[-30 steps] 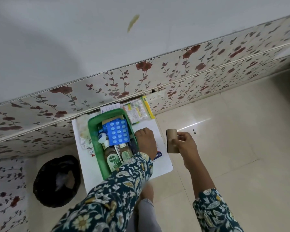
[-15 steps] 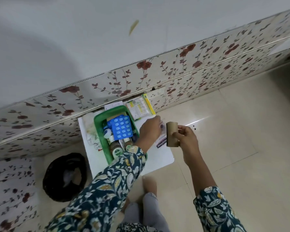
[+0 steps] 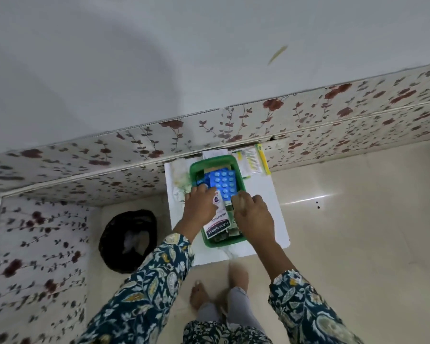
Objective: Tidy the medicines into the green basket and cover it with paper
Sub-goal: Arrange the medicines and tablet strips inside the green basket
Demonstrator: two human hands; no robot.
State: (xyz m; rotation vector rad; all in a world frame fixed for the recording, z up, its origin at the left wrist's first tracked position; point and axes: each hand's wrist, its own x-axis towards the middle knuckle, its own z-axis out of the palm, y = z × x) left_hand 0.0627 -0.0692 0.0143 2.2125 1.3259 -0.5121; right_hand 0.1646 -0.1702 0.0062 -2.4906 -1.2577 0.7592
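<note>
The green basket (image 3: 221, 244) stands on a white sheet of paper (image 3: 267, 202) on the floor by the wall. It holds a blue blister pack (image 3: 222, 181) and bottles that are mostly hidden. A white Hansaplast packet (image 3: 219, 223) lies over the basket's near half, with my left hand (image 3: 200, 206) gripping its far end. My right hand (image 3: 253, 213) is pressed down at the basket's right rim with its fingers curled. The brown roll it held before is out of sight.
Printed leaflets with a yellow-green strip (image 3: 252, 161) lie behind the basket against the floral wall panel (image 3: 333, 115). A black bin bag (image 3: 128, 240) sits on the floor to the left. My bare feet (image 3: 200, 292) are just in front of the sheet.
My left hand lifted the Hansaplast packet off the white sheet and brought it over the basket. My right hand moved left from beside the sheet onto the basket, and the brown roll is no longer visible.
</note>
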